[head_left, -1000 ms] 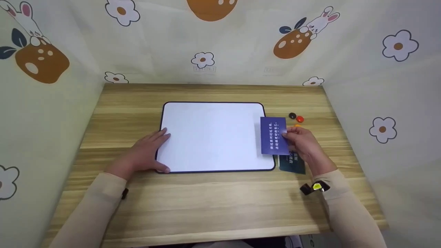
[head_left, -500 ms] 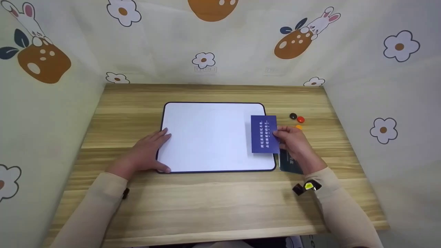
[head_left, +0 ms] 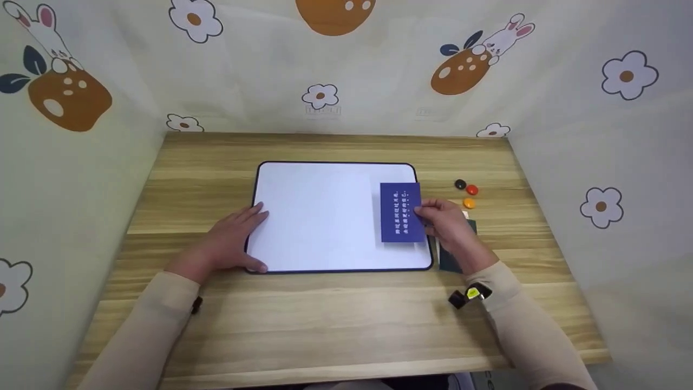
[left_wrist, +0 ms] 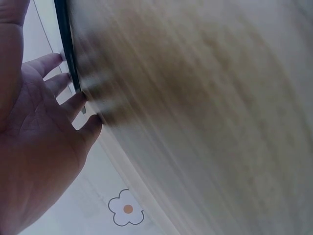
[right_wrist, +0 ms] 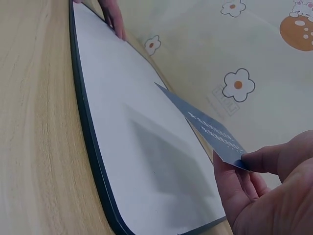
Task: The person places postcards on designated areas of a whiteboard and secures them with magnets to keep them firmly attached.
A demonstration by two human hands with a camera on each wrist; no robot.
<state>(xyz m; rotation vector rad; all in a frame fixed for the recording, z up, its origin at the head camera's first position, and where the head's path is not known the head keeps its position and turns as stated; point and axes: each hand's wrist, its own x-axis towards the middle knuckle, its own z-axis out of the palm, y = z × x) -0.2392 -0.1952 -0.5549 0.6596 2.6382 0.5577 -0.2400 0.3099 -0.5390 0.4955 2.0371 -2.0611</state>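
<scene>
A white board (head_left: 314,216) with a dark rim lies flat on the table. My left hand (head_left: 230,238) rests on its left edge, fingers spread over the rim; the left wrist view shows the fingertips (left_wrist: 93,125) touching along that edge. Between thumb and fingers, my right hand (head_left: 446,225) pinches the right edge of a blue card (head_left: 398,214) with white lettering. In the right wrist view the card (right_wrist: 200,125) is raised above the board, tilted, and casts a shadow on it. Partly hidden under the right hand, a dark green card (head_left: 449,261) lies beside the board.
Black (head_left: 460,184), red (head_left: 472,189) and orange (head_left: 469,203) round pieces lie right of the board, toward the back. Patterned cloth walls (head_left: 368,70) enclose the wooden table (head_left: 325,319) at the back and both sides.
My right hand has moved left with the blue card, farther over the board. The orange piece now shows fully. My left hand stays in place on the board.
</scene>
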